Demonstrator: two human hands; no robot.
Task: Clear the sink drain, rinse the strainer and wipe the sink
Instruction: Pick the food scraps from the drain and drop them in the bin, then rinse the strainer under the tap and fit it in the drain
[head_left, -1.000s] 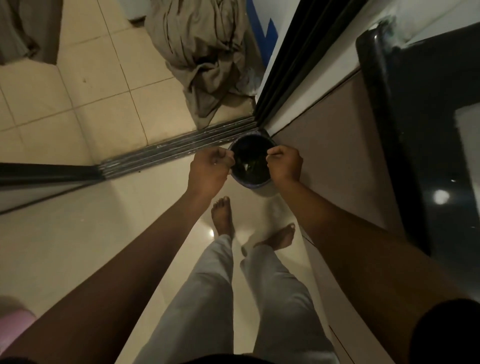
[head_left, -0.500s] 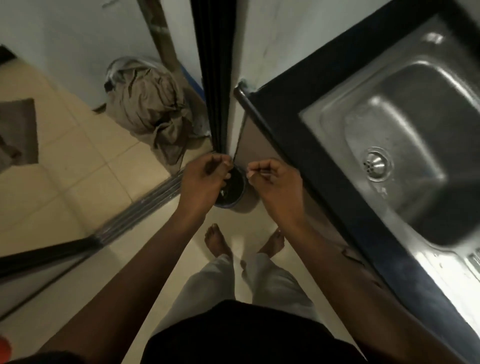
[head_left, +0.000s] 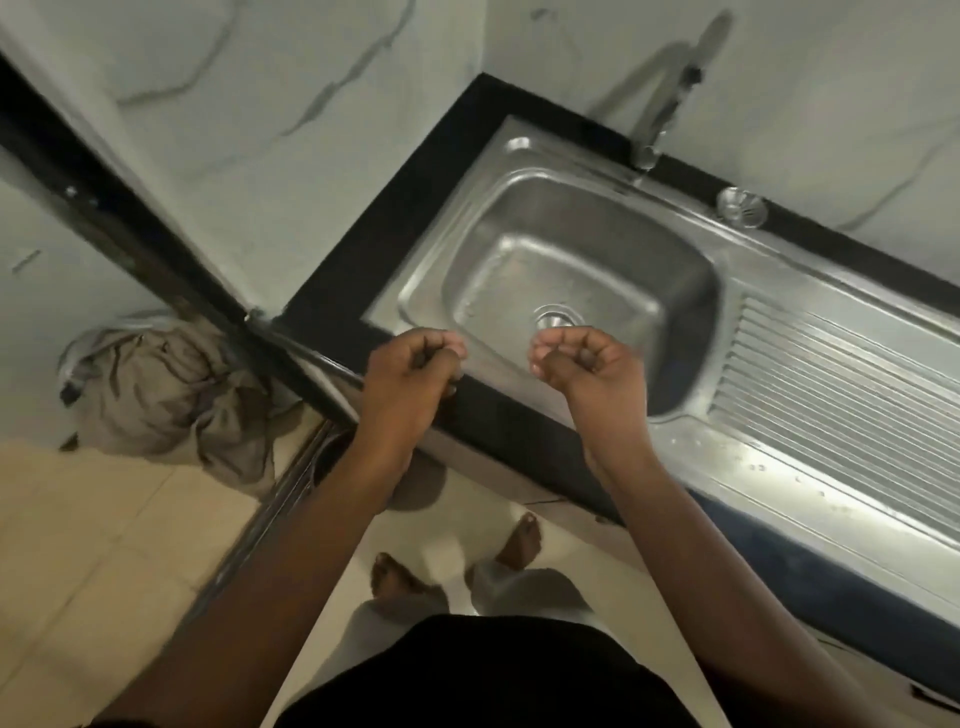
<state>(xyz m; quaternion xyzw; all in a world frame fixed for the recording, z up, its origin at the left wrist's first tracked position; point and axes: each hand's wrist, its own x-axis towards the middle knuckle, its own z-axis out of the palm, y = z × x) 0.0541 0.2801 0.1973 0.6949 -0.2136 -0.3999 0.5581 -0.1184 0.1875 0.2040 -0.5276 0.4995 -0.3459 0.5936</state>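
A stainless steel sink (head_left: 431, 291) is set in a black counter, with its round drain (head_left: 557, 316) in the middle of the basin. A small metal strainer (head_left: 742, 207) lies on the back ledge, to the right of the faucet (head_left: 655, 122). My left hand (head_left: 415, 364) hovers over the counter's front left edge with its fingers curled in. My right hand (head_left: 582, 358) hangs over the front of the basin, just in front of the drain, also curled. I see nothing in either hand.
A ribbed drainboard (head_left: 831, 374) runs right of the basin. A bundle of beige cloth (head_left: 171, 384) lies on the floor at left, beyond a black door frame (head_left: 130, 234). A dark bin (head_left: 332, 454) shows partly behind my left forearm.
My view has swung up from the floor bin to the sink. Both hands have lifted away from the bin and now hover over the sink's front edge.
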